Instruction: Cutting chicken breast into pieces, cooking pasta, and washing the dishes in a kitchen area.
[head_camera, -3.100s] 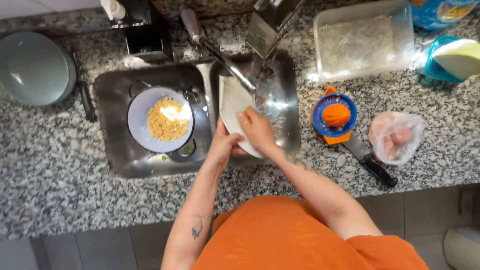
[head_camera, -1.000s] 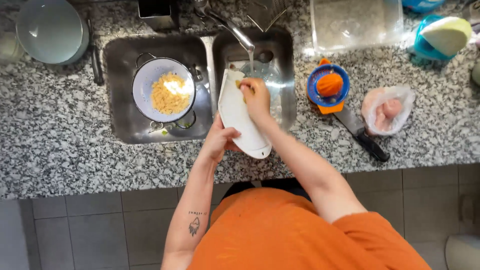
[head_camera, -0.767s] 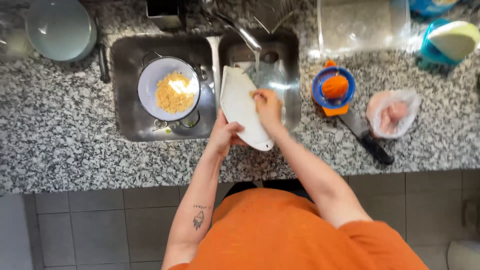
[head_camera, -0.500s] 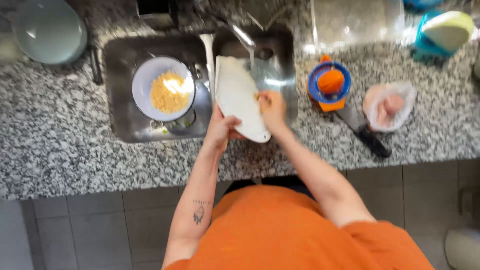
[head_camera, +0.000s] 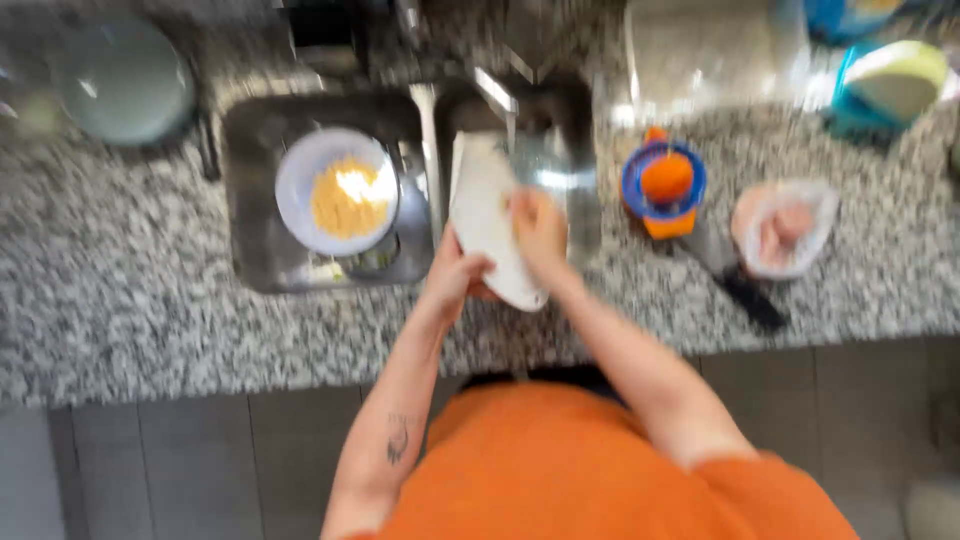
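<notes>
I hold a white oval cutting board (head_camera: 482, 205) tilted over the right basin of a steel double sink (head_camera: 250, 190), under the faucet (head_camera: 492, 92). My left hand (head_camera: 452, 272) grips the board's near lower edge. My right hand (head_camera: 540, 232) presses flat on the board's face near its right side. The frame is blurred by motion, so water flow is hard to make out.
The left basin holds a white plate with yellow food (head_camera: 338, 190). On the granite counter (head_camera: 120, 300) lie a round grey lid (head_camera: 122, 82), a blue-and-orange citrus juicer (head_camera: 664, 182), a black-handled knife (head_camera: 745, 292), a plastic bag (head_camera: 785, 225) and a clear tray (head_camera: 700, 55).
My right hand slid back and forth over the board's face while the left kept its grip on the lower edge. The view has shaken and blurred.
</notes>
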